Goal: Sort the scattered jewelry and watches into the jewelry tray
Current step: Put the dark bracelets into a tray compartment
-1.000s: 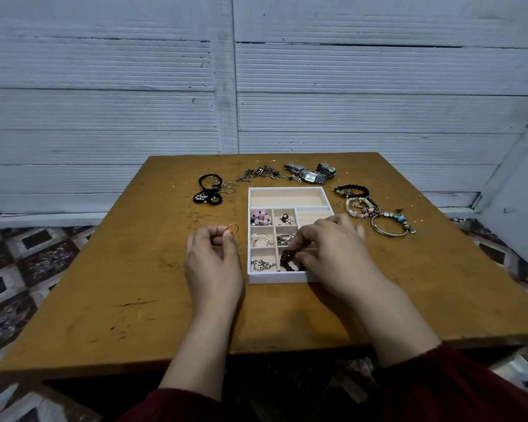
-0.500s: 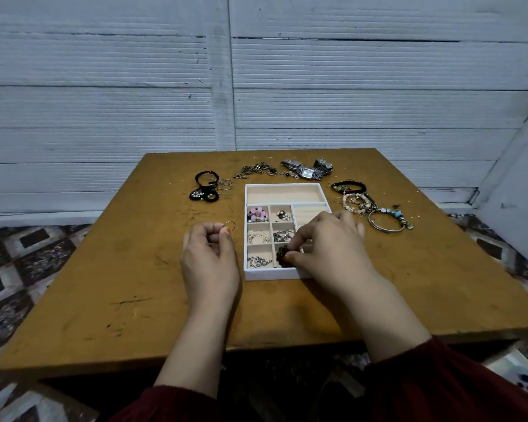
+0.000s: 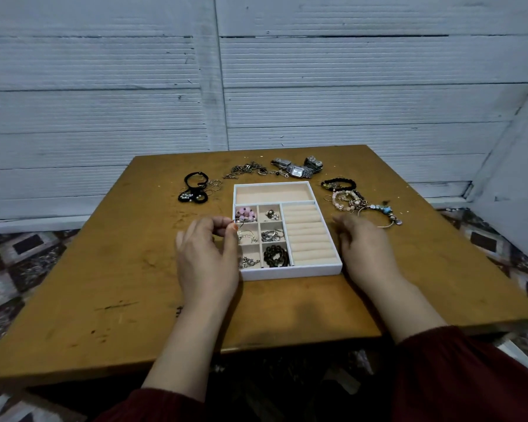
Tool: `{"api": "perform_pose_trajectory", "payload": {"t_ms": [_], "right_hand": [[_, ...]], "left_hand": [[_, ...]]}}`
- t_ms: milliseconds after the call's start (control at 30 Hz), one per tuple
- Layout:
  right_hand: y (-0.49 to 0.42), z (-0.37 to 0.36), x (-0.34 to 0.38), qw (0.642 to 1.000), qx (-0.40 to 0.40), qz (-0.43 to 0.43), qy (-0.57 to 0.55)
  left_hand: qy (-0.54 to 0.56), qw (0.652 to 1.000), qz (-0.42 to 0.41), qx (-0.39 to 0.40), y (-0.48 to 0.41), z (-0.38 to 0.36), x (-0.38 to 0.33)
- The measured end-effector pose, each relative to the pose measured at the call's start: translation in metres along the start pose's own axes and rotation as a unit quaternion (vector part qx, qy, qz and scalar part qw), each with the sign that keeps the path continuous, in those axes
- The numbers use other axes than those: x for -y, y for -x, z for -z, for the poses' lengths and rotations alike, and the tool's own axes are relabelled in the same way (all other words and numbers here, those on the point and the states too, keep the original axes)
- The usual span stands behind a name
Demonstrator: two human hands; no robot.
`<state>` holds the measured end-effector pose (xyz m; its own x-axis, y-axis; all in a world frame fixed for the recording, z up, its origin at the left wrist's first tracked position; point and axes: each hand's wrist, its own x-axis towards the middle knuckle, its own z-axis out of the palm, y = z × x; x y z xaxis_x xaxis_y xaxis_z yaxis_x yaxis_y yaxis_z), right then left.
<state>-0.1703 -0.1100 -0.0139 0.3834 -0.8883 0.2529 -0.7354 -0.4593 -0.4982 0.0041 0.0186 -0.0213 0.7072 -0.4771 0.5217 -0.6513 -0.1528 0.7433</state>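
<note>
A white jewelry tray (image 3: pixel 290 272) with beige compartments sits mid-table. Its small cells hold pink beads (image 3: pixel 245 213), silver pieces and a dark beaded bracelet (image 3: pixel 276 256) in the front cell. My left hand (image 3: pixel 208 254) pinches a thin ring (image 3: pixel 237 222) at the tray's left edge. My right hand (image 3: pixel 365 249) hovers just right of the tray, fingers relaxed and holding nothing. Watches (image 3: pixel 297 168) and a chain (image 3: pixel 247 170) lie behind the tray. Bracelets (image 3: pixel 352 201) lie to its right, black bands (image 3: pixel 194 190) to its left.
The brown wooden table (image 3: pixel 110 284) stands against a white panelled wall. Patterned floor tiles show on both sides. The tray's long back compartment (image 3: pixel 273 193) and its ring-roll section (image 3: pixel 310 236) hold nothing.
My right hand has let go of the dark beaded bracelet in the front cell and moved out to the right of the tray. My left hand has shifted right, over the tray's edge.
</note>
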Motion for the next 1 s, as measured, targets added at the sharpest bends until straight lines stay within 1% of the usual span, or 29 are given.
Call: {"api": "perform_pose_trajectory", "payload": {"t_ms": [200,333,433,567,633,800,1000], "right_hand": [[-0.006,-0.006,-0.005,0.994,0.098,0.035,0.033],[-0.011,-0.009,-0.006,0.987,0.131,0.038,0.080],[-0.013,-0.011,-0.006,0.985,0.132,0.039,0.106],[-0.012,-0.012,-0.005,0.986,0.130,0.033,0.094],[-0.012,-0.011,-0.005,0.986,0.136,0.028,0.093],[-0.012,-0.010,-0.006,0.987,0.137,0.027,0.085],[-0.013,-0.010,-0.006,0.987,0.135,0.023,0.080]], "left_hand": [[-0.004,0.999,-0.018,0.047,-0.011,-0.011,-0.021],[0.013,0.995,-0.020,0.100,-0.027,-0.026,-0.027],[0.000,0.991,-0.035,0.128,-0.037,-0.038,-0.034],[-0.039,0.985,-0.063,0.155,-0.052,-0.054,-0.039],[-0.077,0.980,-0.078,0.165,-0.060,-0.062,-0.040],[-0.173,0.955,-0.135,0.201,-0.072,-0.076,-0.040],[-0.228,0.924,-0.199,0.233,-0.076,-0.084,-0.038]]}}
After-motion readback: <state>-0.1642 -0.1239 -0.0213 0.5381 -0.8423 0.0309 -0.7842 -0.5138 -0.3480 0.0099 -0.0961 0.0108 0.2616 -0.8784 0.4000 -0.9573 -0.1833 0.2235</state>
